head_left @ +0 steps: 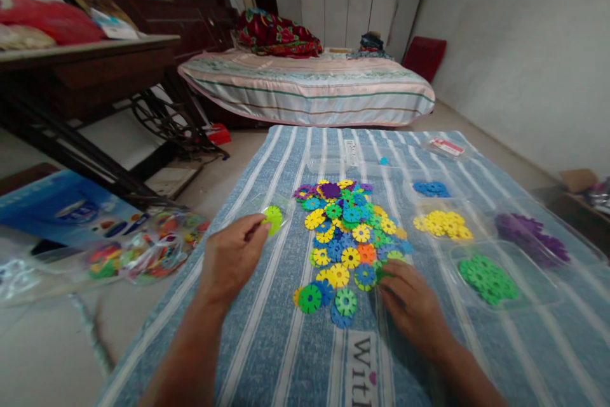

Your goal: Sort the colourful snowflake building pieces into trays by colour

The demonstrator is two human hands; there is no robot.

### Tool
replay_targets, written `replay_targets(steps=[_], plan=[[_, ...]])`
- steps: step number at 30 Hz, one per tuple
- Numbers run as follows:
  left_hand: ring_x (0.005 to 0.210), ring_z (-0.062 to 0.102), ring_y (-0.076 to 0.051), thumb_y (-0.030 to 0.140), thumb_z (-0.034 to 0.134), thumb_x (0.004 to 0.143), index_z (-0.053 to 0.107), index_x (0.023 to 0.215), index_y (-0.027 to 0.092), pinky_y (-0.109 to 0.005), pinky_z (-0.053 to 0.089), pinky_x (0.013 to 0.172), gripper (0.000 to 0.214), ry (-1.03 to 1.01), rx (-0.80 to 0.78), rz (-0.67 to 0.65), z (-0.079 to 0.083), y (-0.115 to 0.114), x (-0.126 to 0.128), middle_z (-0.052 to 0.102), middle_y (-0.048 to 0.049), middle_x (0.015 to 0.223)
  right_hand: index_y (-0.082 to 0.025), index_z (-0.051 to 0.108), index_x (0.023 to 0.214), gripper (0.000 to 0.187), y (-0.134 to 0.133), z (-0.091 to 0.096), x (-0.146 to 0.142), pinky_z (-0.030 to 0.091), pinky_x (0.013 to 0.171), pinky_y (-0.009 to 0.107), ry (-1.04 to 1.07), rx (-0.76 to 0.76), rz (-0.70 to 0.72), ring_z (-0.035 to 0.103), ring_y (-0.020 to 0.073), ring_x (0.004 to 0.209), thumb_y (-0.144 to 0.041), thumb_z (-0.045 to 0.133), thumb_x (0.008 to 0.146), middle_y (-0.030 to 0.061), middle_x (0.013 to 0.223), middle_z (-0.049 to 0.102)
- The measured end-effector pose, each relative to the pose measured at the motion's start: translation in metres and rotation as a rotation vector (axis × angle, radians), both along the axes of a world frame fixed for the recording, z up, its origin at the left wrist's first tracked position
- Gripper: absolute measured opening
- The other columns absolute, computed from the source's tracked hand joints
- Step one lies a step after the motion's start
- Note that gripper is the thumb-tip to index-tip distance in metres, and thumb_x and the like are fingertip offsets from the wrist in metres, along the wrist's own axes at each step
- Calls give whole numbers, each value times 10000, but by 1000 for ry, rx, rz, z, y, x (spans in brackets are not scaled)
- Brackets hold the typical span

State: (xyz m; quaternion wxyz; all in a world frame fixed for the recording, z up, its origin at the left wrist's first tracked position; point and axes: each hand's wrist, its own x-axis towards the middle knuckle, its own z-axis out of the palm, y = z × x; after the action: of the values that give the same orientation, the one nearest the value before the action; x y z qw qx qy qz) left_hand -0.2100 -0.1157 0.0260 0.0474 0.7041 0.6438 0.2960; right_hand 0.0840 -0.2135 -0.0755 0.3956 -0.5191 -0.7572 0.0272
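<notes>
My left hand (233,258) is closed in a pinch on a lime-green notched plastic disc (273,220). That disc is over a see-through tray (248,205) at the left of the table. A loose pile of notched discs (350,257) in yellow, blue, green, purple and orange lies in the middle of the cloth. At the pile's right edge, my right hand (412,302) has its fingertips closed on a green disc (381,272), partly hidden by the fingers.
To the right, see-through trays hold sorted blue discs (431,189), yellow discs (444,225), green discs (487,279) and purple discs (531,239). A long see-through box (328,158) and a labelled lid (447,146) lie at the back. Beyond the striped tablecloth (267,331) stands a bed (309,89).
</notes>
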Motion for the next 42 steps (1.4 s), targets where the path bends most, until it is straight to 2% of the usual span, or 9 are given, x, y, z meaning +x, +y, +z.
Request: replay_targets(steps=[6, 10, 12, 15, 19, 24, 28, 35, 42], plan=[[852, 648, -219, 312, 419, 816, 660, 1035, 182, -286, 478, 739, 351, 453, -301, 63, -9, 57, -12, 715, -62, 895, -228, 625, 918, 136, -12, -2, -18, 478, 920, 508, -38, -42, 46, 464, 267, 1194, -189, 554, 809, 88, 1120, 604], [967, 625, -211, 256, 427, 800, 654, 1064, 217, -270, 465, 810, 351, 583, -435, 15, -20, 70, -8, 693, -51, 1032, -197, 628, 904, 126, -11, 6, -37, 434, 948, 520, -90, -82, 65, 412, 292, 1233, -214, 586, 786, 110, 1178, 573], [994, 614, -211, 243, 429, 798, 634, 1101, 210, -273, 461, 833, 367, 581, -403, 26, -23, 71, -7, 669, -62, 1089, -183, 628, 913, 166, -9, 9, -45, 406, 959, 538, -124, -89, 51, 395, 313, 1237, -235, 631, 755, 124, 1198, 562], [934, 622, -208, 269, 430, 811, 607, 1120, 165, -299, 462, 842, 371, 484, -242, 66, -24, 65, -8, 637, -101, 1116, -171, 636, 914, 226, -6, 10, -54, 374, 968, 556, -158, -99, 21, 394, 339, 1226, -259, 682, 710, 132, 1212, 558], [740, 618, -164, 343, 424, 833, 631, 987, 165, -289, 475, 781, 313, 234, -87, -105, -18, 37, 0, 669, -70, 943, -162, 641, 909, 204, -5, 6, -57, 365, 971, 548, -174, -115, 19, 408, 333, 1212, -248, 665, 727, 133, 1207, 565], [680, 592, -132, 330, 438, 848, 636, 852, 176, -245, 455, 681, 251, 49, -134, -391, -16, -10, 25, 658, -28, 801, -147, 631, 908, 142, -6, 3, -57, 387, 954, 534, -127, -45, 56, 433, 313, 1187, -212, 586, 791, 138, 1148, 587], [698, 578, -124, 287, 439, 855, 633, 810, 186, -227, 431, 658, 223, 31, -257, -524, -27, -29, 39, 638, -11, 760, -154, 622, 895, 112, -5, 3, -58, 406, 943, 518, -88, 26, 58, 459, 285, 1165, -168, 534, 827, 118, 1086, 608], [738, 586, -146, 304, 428, 868, 624, 848, 179, -235, 423, 639, 233, 68, -316, -488, -49, -36, 38, 631, -28, 781, -182, 613, 846, 133, 7, 9, -45, 459, 904, 467, -12, 118, 6, 538, 228, 1067, -116, 498, 835, 86, 1001, 633], [693, 585, -127, 345, 453, 866, 620, 868, 184, -228, 438, 640, 232, -23, -302, -459, -60, -40, 32, 628, -18, 794, -200, 599, 858, 111, 29, 32, -11, 503, 855, 420, -47, 185, -91, 569, 214, 1000, -122, 529, 819, 73, 940, 638]])
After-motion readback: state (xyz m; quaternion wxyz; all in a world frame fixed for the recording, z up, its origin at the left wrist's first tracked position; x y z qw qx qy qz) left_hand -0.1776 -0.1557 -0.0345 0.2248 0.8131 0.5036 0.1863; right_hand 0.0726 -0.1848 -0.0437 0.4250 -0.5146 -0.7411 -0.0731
